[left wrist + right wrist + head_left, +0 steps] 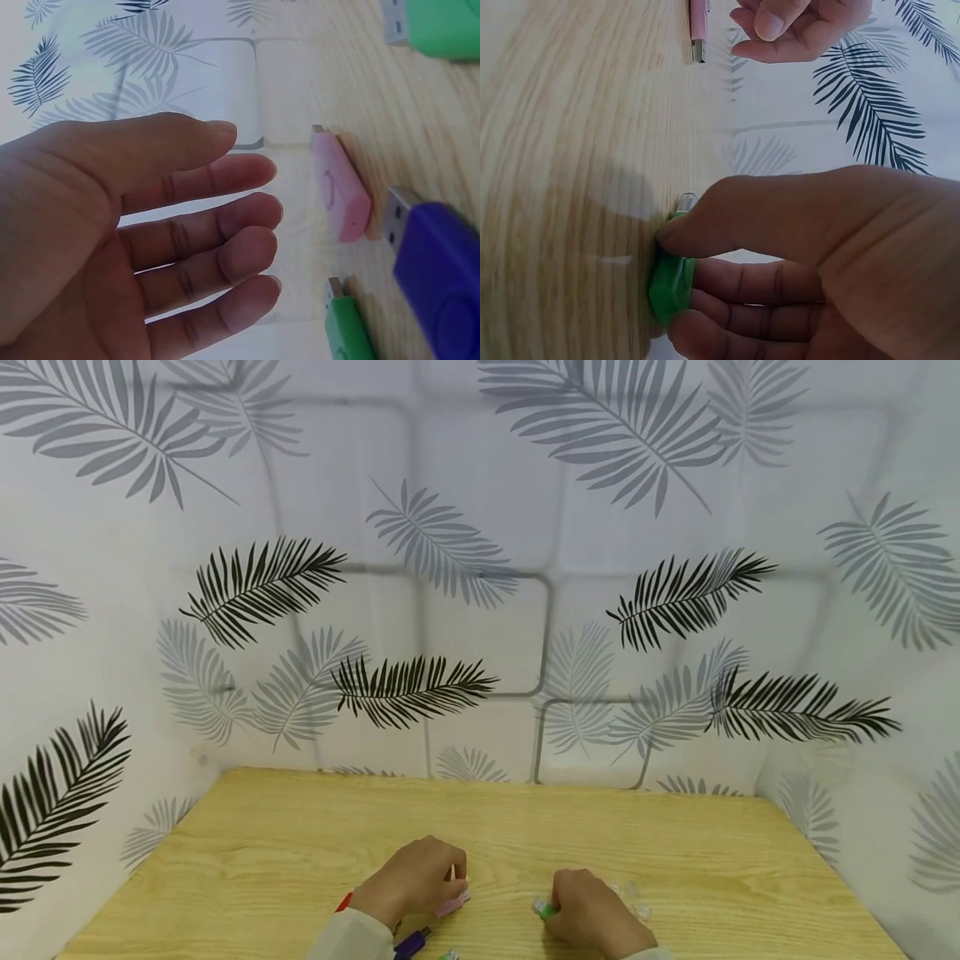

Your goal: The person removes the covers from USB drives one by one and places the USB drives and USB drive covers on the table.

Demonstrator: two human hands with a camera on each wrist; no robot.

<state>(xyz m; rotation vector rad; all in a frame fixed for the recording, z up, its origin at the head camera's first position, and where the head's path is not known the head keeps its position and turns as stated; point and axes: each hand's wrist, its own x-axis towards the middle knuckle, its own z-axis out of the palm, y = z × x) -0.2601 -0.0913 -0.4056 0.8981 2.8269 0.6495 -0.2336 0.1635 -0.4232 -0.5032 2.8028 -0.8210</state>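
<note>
In the head view, my left hand (420, 878) is close over a pink USB stick (452, 906) on the wooden table. The left wrist view shows its fingers loosely bent with nothing between them, and the pink stick lying apart from the fingertips. My right hand (592, 912) pinches a green USB stick (673, 289) between thumb and fingers, low at the table surface. Its metal plug (542, 907) points left, out past the fingers. A purple-blue USB stick (444, 277) lies near the pink one, with a small green USB stick (347, 330) beside it.
Another green USB stick (450, 26) shows at the corner of the left wrist view. Some clear plastic pieces (639, 906) lie just right of my right hand. The wooden table (300, 818) ends at a wall (480, 635) with a leaf pattern.
</note>
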